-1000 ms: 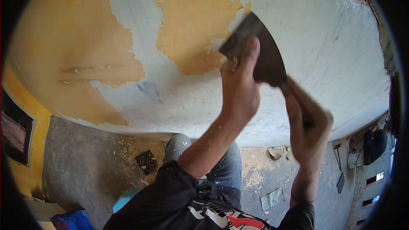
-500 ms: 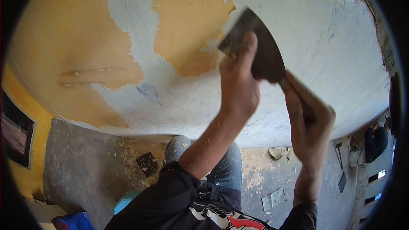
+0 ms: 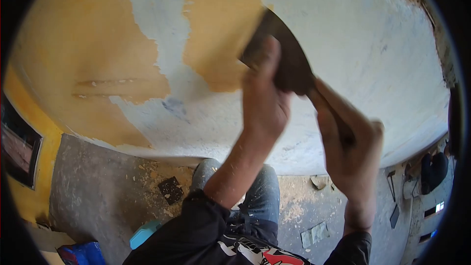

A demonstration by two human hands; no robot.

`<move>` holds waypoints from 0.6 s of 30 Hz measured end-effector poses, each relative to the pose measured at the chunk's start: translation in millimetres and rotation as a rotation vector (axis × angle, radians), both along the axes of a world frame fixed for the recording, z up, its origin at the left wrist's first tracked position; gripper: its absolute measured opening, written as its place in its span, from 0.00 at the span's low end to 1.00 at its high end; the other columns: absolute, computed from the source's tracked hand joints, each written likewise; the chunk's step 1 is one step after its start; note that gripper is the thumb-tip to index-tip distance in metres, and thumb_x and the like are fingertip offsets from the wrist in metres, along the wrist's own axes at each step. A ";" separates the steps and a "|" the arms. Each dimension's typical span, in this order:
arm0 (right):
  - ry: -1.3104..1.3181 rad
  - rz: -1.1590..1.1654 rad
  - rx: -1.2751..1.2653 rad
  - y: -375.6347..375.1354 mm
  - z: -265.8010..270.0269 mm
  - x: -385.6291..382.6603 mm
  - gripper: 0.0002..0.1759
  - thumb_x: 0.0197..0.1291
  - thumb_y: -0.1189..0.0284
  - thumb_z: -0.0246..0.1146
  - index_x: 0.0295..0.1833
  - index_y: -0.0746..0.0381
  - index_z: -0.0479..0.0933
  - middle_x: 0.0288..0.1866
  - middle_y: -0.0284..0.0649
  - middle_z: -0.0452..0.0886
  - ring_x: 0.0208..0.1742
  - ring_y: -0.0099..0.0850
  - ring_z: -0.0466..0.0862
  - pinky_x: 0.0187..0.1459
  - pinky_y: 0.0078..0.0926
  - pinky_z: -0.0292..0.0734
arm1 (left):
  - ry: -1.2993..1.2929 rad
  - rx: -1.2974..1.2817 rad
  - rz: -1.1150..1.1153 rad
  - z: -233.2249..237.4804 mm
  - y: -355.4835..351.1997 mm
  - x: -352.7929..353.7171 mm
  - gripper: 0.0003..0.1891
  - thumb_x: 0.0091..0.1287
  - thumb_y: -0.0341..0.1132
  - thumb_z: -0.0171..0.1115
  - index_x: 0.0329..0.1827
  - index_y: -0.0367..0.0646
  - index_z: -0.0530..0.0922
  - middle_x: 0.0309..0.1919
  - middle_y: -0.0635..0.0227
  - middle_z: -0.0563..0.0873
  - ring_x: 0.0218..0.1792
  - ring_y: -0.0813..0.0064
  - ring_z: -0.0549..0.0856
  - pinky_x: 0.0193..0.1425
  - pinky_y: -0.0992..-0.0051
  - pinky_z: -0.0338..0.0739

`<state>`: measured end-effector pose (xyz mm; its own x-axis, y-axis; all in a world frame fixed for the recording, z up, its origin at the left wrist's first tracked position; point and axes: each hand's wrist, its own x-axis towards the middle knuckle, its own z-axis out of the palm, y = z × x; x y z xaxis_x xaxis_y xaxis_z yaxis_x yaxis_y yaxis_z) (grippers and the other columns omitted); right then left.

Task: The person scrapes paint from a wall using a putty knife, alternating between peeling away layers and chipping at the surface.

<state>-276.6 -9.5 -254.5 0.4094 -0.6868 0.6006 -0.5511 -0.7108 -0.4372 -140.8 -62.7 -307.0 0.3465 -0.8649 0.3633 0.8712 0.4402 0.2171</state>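
A wide dark scraper (image 3: 289,56) is held up against the wall, its blade edge at the border of the orange paint (image 3: 216,29) and the bared whitish surface (image 3: 338,34). My left hand (image 3: 265,93) grips the blade, with the thumb lying on its face and the other fingers mostly hidden behind it. Lower right, my right hand (image 3: 351,147) is closed round the scraper's handle, its index finger stretched up toward the base of the blade. The blade and both hands are slightly blurred.
Paint flakes litter the grey floor (image 3: 98,181), with a dark square piece (image 3: 170,190) and a pale sheet (image 3: 315,234) on it. A light-blue object (image 3: 144,234) lies lower left. Another person (image 3: 434,172) is far right, near a long-handled tool (image 3: 391,186).
Both hands and the scraper have moved left and slightly down across the wall. The view has shifted a little. Both grips look unchanged.
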 end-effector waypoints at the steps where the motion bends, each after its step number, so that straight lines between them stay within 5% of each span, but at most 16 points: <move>1: -0.026 0.012 -0.081 1.0 -10.3 -4.9 0.17 0.64 0.78 0.61 0.58 0.68 0.79 0.42 0.48 0.88 0.35 0.22 0.86 0.34 0.18 0.78 | -0.021 -0.002 -0.056 -7.8 1.9 -5.9 0.13 0.72 0.41 0.61 0.47 0.39 0.77 0.36 0.68 0.85 0.35 0.78 0.87 0.32 0.78 0.85; 6: -0.007 -0.066 -0.087 4.7 -9.0 -3.5 0.17 0.63 0.78 0.61 0.58 0.68 0.79 0.41 0.50 0.88 0.32 0.23 0.87 0.31 0.17 0.78 | 0.135 -0.026 -0.127 -4.4 -4.2 -8.5 0.14 0.72 0.41 0.61 0.49 0.38 0.77 0.36 0.66 0.86 0.32 0.76 0.88 0.27 0.74 0.87; 12: -0.106 -0.082 0.003 -19.2 -5.4 -2.5 0.15 0.67 0.76 0.60 0.58 0.67 0.80 0.40 0.45 0.89 0.24 0.12 0.75 0.23 0.14 0.66 | 0.024 -0.047 0.051 -1.3 -11.0 -10.9 0.14 0.73 0.42 0.60 0.46 0.38 0.78 0.33 0.68 0.85 0.30 0.78 0.88 0.25 0.76 0.86; 13: -0.049 -0.059 0.044 -15.8 -7.0 -7.9 0.18 0.69 0.72 0.60 0.61 0.68 0.78 0.46 0.46 0.88 0.39 0.19 0.84 0.38 0.15 0.77 | 0.001 -0.025 0.054 -2.3 -6.5 -11.2 0.13 0.73 0.42 0.60 0.46 0.38 0.78 0.32 0.68 0.85 0.30 0.78 0.88 0.24 0.76 0.85; 18: -0.013 -0.010 -0.003 17.7 1.3 5.1 0.17 0.69 0.75 0.57 0.60 0.71 0.77 0.47 0.50 0.87 0.48 0.27 0.86 0.46 0.19 0.79 | 0.143 -0.018 -0.097 2.4 -4.3 -11.2 0.14 0.72 0.42 0.60 0.45 0.38 0.77 0.32 0.68 0.86 0.28 0.77 0.88 0.23 0.77 0.85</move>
<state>-271.5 8.2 -253.3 0.3948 -0.6890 0.6078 -0.5526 -0.7066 -0.4420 -152.0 -67.0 -304.6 0.3114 -0.8905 0.3318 0.9312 0.3556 0.0805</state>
